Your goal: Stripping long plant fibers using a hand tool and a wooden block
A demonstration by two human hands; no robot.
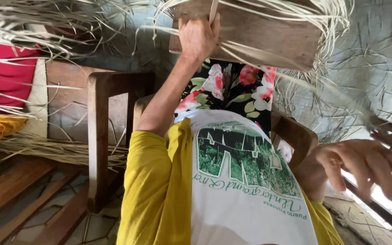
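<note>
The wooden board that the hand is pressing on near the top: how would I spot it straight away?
Start at the wooden chair that the person sits in and follow the bare left arm upward to the left hand. That hand rests on a flat brown wooden board over the flowered lap. Unlike the chair's frame, it is a wide slab with pale dried leaf strips draped across it.

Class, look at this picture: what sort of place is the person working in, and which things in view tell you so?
Probably a home weaving or craft workspace. Long dried palm-like strips lie in heaps, the left hand presses strips onto a wooden board, and the person sits in a wooden chair.
</note>
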